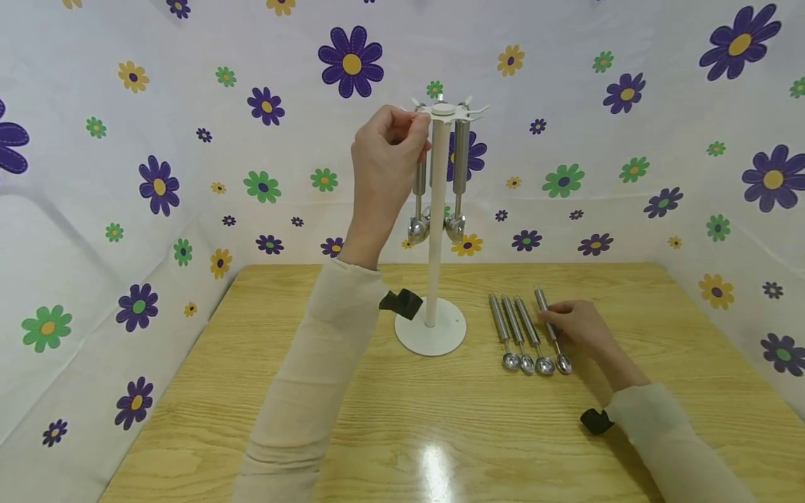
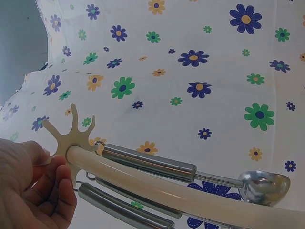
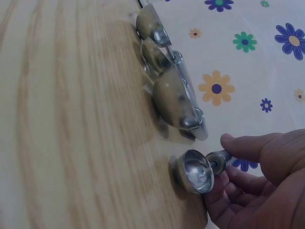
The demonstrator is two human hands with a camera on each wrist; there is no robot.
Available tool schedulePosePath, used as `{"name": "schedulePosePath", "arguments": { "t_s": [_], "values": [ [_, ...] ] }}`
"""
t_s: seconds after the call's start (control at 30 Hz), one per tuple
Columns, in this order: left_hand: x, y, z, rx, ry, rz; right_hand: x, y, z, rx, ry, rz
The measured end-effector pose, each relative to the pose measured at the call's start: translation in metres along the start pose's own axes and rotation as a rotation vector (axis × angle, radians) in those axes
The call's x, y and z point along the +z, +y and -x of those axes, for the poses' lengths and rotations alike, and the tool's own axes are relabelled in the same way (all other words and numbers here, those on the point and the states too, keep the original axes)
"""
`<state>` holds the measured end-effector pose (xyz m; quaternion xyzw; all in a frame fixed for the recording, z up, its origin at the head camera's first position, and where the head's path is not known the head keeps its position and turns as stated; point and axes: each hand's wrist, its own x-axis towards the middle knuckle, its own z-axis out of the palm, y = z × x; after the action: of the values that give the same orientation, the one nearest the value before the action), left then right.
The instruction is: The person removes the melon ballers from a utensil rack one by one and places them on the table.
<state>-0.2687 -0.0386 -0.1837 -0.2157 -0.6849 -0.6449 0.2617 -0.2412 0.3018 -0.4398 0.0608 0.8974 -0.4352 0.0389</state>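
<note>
My left hand [image 1: 393,150] is raised to the top of a white hanging rack [image 1: 435,230], where its thumb and index finger pinch one of the hook arms. In the left wrist view that hand [image 2: 35,186] hides the arm's tip, while other curved arms [image 2: 75,119] spread from the hub. Several steel scoops [image 2: 147,160] hang from the rack, bowls downward. On the table, my right hand [image 1: 581,325] grips the handle of a steel scoop [image 1: 563,362]. The right wrist view shows its round bowl [image 3: 196,171] low by the table, thumb and fingers around the handle.
Left of the gripped scoop, a row of 3 more steel scoops [image 1: 527,363] lies on the wooden table [image 1: 314,419], handles pointing away. The rack's round white base [image 1: 430,342] stands left of them. A flower-printed cloth [image 1: 377,63] forms the backdrop and sides.
</note>
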Motion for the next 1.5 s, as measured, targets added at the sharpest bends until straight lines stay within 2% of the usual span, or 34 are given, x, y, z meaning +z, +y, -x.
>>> {"name": "schedulePosePath", "arguments": {
  "t_s": [0.43,0.77,1.3,1.5],
  "values": [
    [0.001,0.000,0.000,0.000,0.003,-0.002,0.008,-0.007,0.004,-0.051,0.070,0.140],
    [0.001,0.000,0.000,0.003,0.000,-0.003,0.011,-0.009,0.007,-0.094,0.105,0.170],
    [0.001,0.000,0.001,-0.005,0.002,-0.008,0.010,-0.009,0.010,-0.075,0.110,0.145],
    [0.001,0.001,0.002,-0.004,0.002,-0.008,0.006,-0.006,0.011,-0.071,0.119,0.092]
  ]
}}
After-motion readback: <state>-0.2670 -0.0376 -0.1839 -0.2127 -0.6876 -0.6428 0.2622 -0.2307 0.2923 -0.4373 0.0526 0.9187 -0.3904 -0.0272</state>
